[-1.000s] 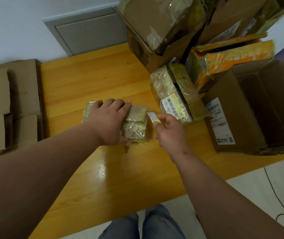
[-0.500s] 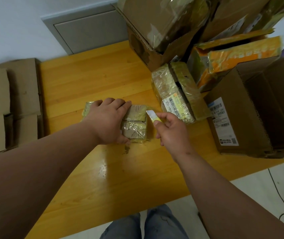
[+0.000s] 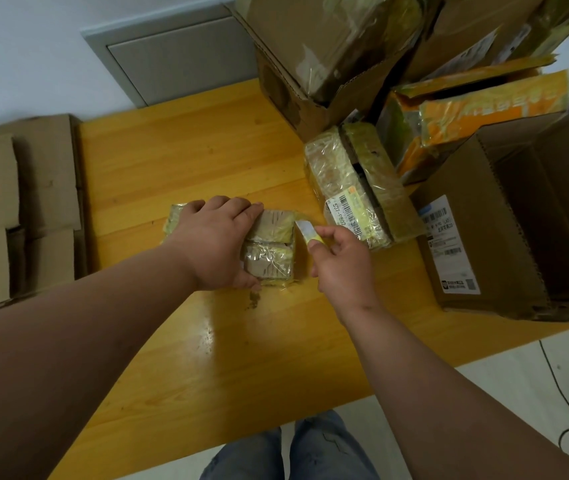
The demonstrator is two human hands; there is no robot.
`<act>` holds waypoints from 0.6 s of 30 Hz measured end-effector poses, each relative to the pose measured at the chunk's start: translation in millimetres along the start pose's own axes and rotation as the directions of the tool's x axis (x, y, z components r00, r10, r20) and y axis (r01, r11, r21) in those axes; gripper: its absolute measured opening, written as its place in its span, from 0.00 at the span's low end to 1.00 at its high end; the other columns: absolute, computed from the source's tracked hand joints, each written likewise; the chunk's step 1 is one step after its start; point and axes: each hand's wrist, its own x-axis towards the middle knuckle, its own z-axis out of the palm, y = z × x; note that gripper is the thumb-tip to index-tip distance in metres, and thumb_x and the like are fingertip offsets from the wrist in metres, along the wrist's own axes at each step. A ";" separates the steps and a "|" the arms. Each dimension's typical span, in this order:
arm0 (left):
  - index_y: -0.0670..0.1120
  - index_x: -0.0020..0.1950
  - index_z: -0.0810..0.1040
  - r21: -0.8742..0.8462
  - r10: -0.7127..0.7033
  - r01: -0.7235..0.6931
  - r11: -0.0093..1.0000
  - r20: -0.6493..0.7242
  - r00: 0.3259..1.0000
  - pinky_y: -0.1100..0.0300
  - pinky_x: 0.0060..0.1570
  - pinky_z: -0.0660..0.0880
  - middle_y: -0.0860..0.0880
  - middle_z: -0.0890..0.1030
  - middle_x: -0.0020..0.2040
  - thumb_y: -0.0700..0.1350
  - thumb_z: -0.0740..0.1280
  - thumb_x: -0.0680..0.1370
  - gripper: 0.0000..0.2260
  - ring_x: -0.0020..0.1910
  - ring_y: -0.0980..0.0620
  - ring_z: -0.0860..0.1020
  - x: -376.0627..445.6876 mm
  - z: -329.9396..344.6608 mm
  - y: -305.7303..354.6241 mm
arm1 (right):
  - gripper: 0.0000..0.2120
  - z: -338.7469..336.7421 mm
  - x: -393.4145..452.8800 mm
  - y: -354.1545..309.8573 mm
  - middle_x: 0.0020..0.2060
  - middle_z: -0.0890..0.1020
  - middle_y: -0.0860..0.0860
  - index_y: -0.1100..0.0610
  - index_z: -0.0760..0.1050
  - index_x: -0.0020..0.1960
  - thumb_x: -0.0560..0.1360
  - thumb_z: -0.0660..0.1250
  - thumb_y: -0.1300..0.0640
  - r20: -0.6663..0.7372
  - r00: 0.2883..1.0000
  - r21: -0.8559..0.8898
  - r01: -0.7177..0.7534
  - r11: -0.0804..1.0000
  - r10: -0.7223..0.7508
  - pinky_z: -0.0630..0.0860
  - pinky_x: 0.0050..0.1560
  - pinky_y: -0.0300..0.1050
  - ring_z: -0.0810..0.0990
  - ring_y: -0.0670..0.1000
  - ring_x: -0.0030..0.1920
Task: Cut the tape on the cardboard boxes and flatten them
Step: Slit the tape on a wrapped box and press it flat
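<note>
A glossy yellow wooden counter (image 3: pixel 179 161) stands against a white wall with a grey panel (image 3: pixel 179 60). At nine o'clock lies a stack of flattened brown cardboard (image 3: pixel 23 202). From twelve to three o'clock crowd brown cardboard boxes, the large open brown box (image 3: pixel 504 216) empty as far as shown. At centre sits a small tape-wrapped cardboard box (image 3: pixel 272 247); the left hand (image 3: pixel 217 244) presses flat on it, grip spread. Just at its three o'clock, the right hand (image 3: pixel 340 258) pinches a small yellow-handled cutter (image 3: pixel 305 230).
</note>
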 end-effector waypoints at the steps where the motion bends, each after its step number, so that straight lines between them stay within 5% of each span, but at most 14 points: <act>1: 0.52 0.81 0.50 -0.003 0.001 -0.001 1.000 -0.001 1.000 0.44 0.72 0.57 0.52 0.60 0.77 0.74 0.71 0.60 0.58 0.74 0.47 0.57 0.1 -0.4 0.0 | 0.12 -1.2 0.5 -0.9 0.51 0.83 0.55 0.38 0.73 0.46 0.79 0.67 0.56 0.004 1.000 0.006 0.001 1.000 -0.001 0.72 0.35 0.40 0.79 0.47 0.43; 8: 0.53 0.81 0.50 0.003 -0.002 0.002 1.000 -0.007 1.000 0.44 0.71 0.57 0.52 0.60 0.77 0.74 0.71 0.60 0.57 0.74 0.47 0.58 -1.0 0.8 0.5 | 0.11 -4.0 -3.4 -1.9 0.36 0.81 0.46 0.41 0.75 0.46 0.79 0.67 0.58 0.012 1.000 0.062 0.002 0.998 -0.002 0.70 0.25 0.34 0.76 0.39 0.26; 18: 0.52 0.81 0.50 -0.003 -0.001 0.001 1.000 -0.008 1.000 0.44 0.71 0.57 0.52 0.60 0.77 0.75 0.70 0.59 0.58 0.74 0.47 0.58 -1.2 2.0 0.6 | 0.10 7.3 0.8 -3.5 0.53 0.83 0.55 0.38 0.72 0.46 0.78 0.67 0.54 -0.012 1.000 -0.016 0.015 1.000 -0.015 0.76 0.40 0.46 0.82 0.53 0.47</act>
